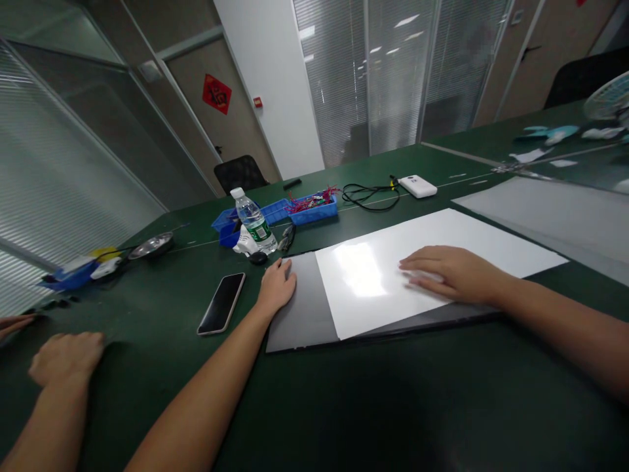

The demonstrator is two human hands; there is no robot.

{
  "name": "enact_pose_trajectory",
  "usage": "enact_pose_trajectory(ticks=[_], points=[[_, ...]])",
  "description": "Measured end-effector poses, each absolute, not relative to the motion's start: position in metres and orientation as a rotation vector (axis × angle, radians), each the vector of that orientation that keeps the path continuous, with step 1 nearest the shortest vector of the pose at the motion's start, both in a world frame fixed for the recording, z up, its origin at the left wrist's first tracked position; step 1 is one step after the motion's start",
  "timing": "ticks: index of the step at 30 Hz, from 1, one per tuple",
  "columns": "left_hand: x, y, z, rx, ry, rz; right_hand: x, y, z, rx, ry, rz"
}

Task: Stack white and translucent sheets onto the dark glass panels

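A glossy white sheet (388, 308) lies askew on top of a dark grey flat panel (299, 314), which rests on the green table. My left hand (278, 287) is at the panel's left edge, its fingers curled there and the thumb over the grey surface; the fingertips are partly hidden. Over the middle of the white sheet, my right hand (449, 272) is held palm down with its fingers stretched out and slightly blurred. Whether it touches the sheet I cannot tell. Left of my left hand lies a smartphone (222, 303), screen dark.
Behind the panel stand a water bottle (255, 223), blue trays (314, 213) with red-wired parts, a black cable (371, 196) and a white box (417, 186). A translucent sheet (555, 210) lies at right. Another person's fist (69, 357) rests at the left.
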State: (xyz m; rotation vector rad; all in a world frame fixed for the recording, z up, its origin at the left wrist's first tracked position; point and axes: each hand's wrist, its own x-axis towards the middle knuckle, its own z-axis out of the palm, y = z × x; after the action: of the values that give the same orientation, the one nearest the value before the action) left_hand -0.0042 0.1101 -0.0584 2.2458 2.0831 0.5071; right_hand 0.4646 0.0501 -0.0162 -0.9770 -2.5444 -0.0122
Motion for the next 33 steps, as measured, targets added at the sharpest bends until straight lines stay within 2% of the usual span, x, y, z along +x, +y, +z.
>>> enact_pose_trajectory(ticks=[4,9,16,27,33], points=[[-0.006,0.112,-0.06,2.25,2.077,0.501,0.511,0.075,-0.017,-1.474,-2.399,-0.138],[-0.007,0.114,-0.061,2.243,2.076,0.514,0.56,0.095,-0.028,-1.969,-2.209,-0.052],[-0.005,0.113,-0.06,2.242,2.069,0.53,0.557,0.095,-0.031,-2.067,-2.193,0.039],[0.002,0.101,-0.05,2.215,2.087,0.506,0.532,0.088,-0.031,-1.912,-2.216,0.151],[0.004,0.098,-0.047,2.193,2.083,0.492,0.567,0.106,-0.051,-2.18,-1.96,-0.083]])
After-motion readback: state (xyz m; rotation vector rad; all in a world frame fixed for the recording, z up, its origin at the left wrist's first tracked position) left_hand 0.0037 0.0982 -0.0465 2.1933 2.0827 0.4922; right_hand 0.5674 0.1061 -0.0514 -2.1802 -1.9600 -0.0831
